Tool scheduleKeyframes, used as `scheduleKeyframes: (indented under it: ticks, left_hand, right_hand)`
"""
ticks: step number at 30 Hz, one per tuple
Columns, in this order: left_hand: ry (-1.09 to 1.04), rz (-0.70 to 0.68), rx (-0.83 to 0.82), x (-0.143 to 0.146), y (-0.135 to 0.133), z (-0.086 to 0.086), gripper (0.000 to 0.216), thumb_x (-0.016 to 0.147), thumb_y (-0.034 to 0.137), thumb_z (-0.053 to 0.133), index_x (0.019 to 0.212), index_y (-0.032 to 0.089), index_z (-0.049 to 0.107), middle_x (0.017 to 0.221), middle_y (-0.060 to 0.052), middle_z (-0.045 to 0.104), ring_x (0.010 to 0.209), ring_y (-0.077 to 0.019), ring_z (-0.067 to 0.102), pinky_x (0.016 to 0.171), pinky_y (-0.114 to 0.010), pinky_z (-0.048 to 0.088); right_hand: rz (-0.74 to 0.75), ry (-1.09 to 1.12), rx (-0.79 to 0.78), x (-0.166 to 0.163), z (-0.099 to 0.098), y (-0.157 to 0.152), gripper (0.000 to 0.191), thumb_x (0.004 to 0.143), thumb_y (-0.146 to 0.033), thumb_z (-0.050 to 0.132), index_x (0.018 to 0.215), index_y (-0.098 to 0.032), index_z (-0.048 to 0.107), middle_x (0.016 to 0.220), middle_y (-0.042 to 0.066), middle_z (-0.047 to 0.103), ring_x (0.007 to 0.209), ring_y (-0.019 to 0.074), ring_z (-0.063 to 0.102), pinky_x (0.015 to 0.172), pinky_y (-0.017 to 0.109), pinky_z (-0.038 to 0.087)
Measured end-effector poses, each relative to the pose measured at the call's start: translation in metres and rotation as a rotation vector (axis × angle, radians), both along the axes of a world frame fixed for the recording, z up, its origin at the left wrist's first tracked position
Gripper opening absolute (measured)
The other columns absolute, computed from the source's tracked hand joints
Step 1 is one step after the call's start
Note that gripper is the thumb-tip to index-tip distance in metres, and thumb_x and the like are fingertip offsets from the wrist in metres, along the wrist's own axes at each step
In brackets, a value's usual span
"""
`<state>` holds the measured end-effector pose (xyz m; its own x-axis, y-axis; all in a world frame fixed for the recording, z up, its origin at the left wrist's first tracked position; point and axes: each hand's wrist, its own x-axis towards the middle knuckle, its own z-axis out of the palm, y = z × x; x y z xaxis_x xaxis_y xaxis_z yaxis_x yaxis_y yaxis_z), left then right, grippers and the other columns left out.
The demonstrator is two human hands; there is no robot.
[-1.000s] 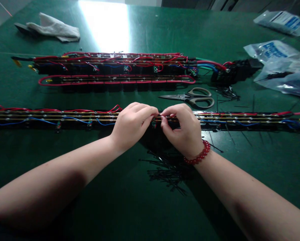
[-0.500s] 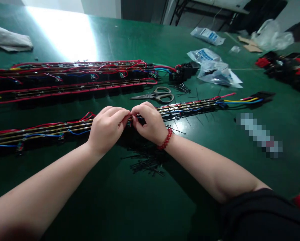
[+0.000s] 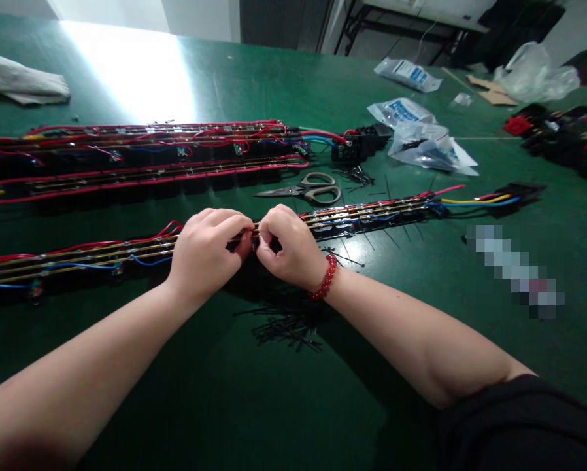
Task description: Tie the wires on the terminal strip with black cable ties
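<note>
A long black strip with brass rods and red and blue wires crosses the table under both hands. My left hand is closed in a pinch over its middle, thumb against fingers. Right beside it, nearly touching, my right hand also pinches, its fingertips at the rods. Whatever lies between the fingertips is too small to make out. Several thin black cable ties stick out from the strip's right part. A loose pile of black cable ties lies just in front of my hands.
Scissors lie behind the strip. Farther back are more wired strips with a black connector. Plastic bags rest at the back right, black and red parts at the far right, a grey cloth at the back left.
My right hand has turned slightly, its fingers curling closer together. Both hands stay at the same place on the strip. The view has shifted a little.
</note>
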<state>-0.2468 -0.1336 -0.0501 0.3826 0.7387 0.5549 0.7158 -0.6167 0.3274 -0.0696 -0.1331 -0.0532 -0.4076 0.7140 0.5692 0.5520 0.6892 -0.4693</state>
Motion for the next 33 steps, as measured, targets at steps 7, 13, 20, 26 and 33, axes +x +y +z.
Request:
scheduleKeyframes:
  ticks: [7,13,20,26,33]
  left_hand:
    - [-0.059,-0.005,-0.019,0.001,0.0,0.0,0.017,0.09,0.017,0.056,0.09,0.019,0.073,0.094,-0.004,0.076,0.088,-0.019,0.069,0.08,-0.032,0.053]
    - [-0.079,0.02,-0.052,0.001,0.0,0.001,0.015,0.089,0.016,0.059,0.095,0.019,0.072,0.095,-0.003,0.076,0.09,-0.019,0.069,0.083,-0.031,0.053]
    - [-0.085,-0.001,-0.067,0.0,0.0,0.001,0.013,0.091,0.02,0.059,0.093,0.019,0.072,0.097,-0.004,0.076,0.091,-0.0187,0.069,0.084,-0.031,0.053]
    - [-0.089,0.033,-0.124,0.001,0.001,0.005,0.014,0.09,0.022,0.059,0.087,0.019,0.073,0.096,-0.004,0.077,0.092,-0.0197,0.069,0.086,-0.033,0.054]
    - [-0.06,0.167,-0.261,0.005,0.006,0.017,0.014,0.087,0.023,0.062,0.082,0.02,0.075,0.085,-0.003,0.076,0.081,-0.0195,0.068,0.074,-0.032,0.05]
  right_hand:
    - [-0.023,-0.153,0.131,0.006,-0.002,0.003,0.015,0.084,-0.015,0.058,0.098,-0.02,0.057,0.091,0.006,0.067,0.089,0.0227,0.054,0.08,0.037,0.045]
    - [-0.07,-0.206,0.246,0.009,-0.001,0.005,0.016,0.098,-0.019,0.049,0.093,-0.021,0.065,0.095,0.004,0.073,0.09,0.0199,0.057,0.083,0.036,0.044]
    - [-0.069,-0.213,0.336,0.01,0.002,0.004,0.018,0.096,-0.014,0.05,0.09,-0.023,0.065,0.093,0.001,0.074,0.091,0.0183,0.059,0.082,0.036,0.042]
    - [-0.057,-0.155,0.374,0.01,0.006,0.0,0.018,0.095,-0.012,0.05,0.091,-0.025,0.061,0.094,-0.002,0.074,0.092,0.017,0.064,0.089,0.039,0.04]
    - [-0.107,-0.031,0.207,0.008,0.002,0.004,0.009,0.097,-0.023,0.053,0.091,-0.023,0.06,0.095,0.004,0.072,0.096,0.0207,0.062,0.086,0.037,0.047]
